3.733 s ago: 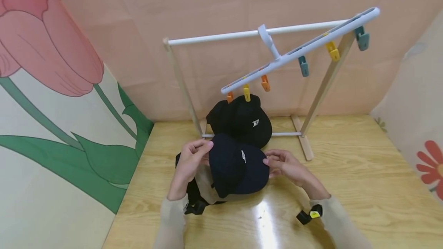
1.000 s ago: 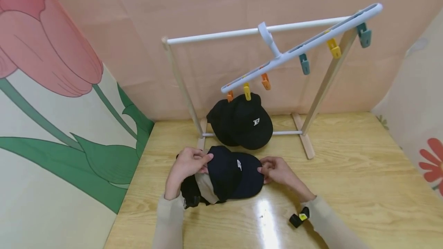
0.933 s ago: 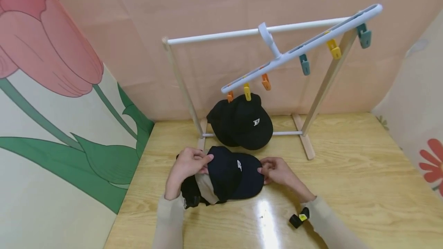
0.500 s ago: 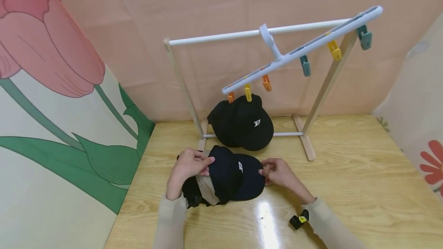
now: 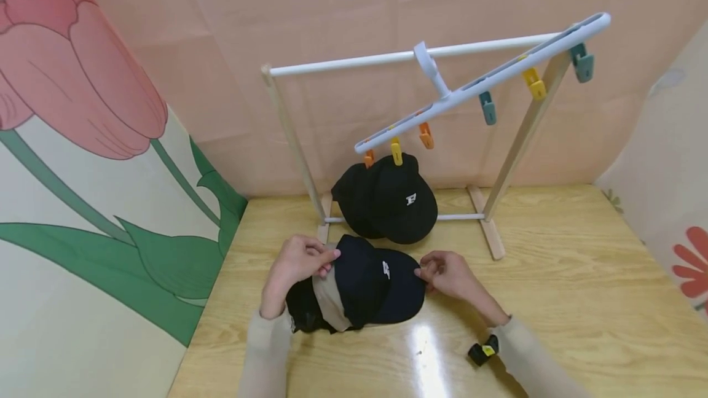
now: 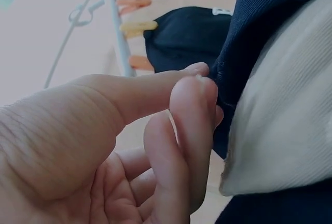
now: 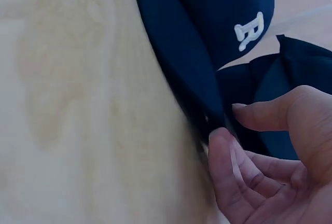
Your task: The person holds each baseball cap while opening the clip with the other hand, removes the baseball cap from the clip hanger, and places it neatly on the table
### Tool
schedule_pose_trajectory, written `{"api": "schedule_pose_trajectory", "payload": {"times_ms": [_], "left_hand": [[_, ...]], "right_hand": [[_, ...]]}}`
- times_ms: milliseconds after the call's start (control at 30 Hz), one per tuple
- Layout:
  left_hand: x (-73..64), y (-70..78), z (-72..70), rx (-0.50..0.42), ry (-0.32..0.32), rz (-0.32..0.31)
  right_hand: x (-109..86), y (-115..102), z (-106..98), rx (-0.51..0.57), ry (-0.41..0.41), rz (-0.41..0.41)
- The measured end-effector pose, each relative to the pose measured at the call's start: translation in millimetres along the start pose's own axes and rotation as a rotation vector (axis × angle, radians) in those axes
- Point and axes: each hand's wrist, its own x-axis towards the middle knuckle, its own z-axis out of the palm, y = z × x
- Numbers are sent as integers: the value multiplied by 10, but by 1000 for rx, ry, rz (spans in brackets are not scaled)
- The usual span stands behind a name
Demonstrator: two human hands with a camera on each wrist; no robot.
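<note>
A navy baseball cap (image 5: 359,281) with a white letter lies on top of a beige cap (image 5: 330,300), which overlaps a black cap (image 5: 304,306) on the table. At the navy cap's back edge, my left hand (image 5: 295,263) has its thumb and fingertips loosely together against or just off the fabric. Beside the brim is my right hand (image 5: 450,275); in the right wrist view its thumb and index finger (image 7: 222,146) stand apart at the brim's edge. Behind, black caps (image 5: 404,207) hang from clips on the pale blue hanger (image 5: 481,85).
The hanger hooks over the white bar of a wooden rack (image 5: 287,140). It tilts, left end low. A yellow clip (image 5: 533,83), an orange clip (image 5: 426,136) and teal clips (image 5: 582,63) dangle from it. A pink cloth (image 5: 332,5) forms the back wall.
The navy cap was lowered from a raised position onto the beige cap. In the last half second both hands have shifted slightly outward, the left to the left and the right to the right.
</note>
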Motion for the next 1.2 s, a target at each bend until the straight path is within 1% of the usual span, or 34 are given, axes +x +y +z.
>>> {"api": "schedule_pose_trajectory", "payload": {"times_ms": [67,200,333,400,533,633,767,833,933,1033,1200], "left_hand": [[15,9,-9,29,19,42],[46,43,-26,84,31,96],[85,82,-8,125,40,137],[121,104,-4,142,52,171],[219,167,-9,131,61,248],[300,249,-11,106,62,286],[393,377,-6,85,79,330],[428,431,-1,82,87,347],[469,496,10,71,97,365],[495,550,14,66,116,379],[515,607,9,56,142,396]], "right_hand": [[15,-17,-43,-52,13,-67],[43,-96,-131,-163,48,-188],[45,-242,-234,-207,111,-292],[50,-342,-280,-207,153,-343],[69,-579,-360,-180,217,-407],[89,-756,-437,-135,248,-442],[143,-957,-560,-93,296,-530],[172,-1041,-613,-88,310,-568],[211,-1146,-674,-114,326,-600],[245,-1234,-703,-153,341,-601],[289,-1351,-685,-174,351,-587]]}}
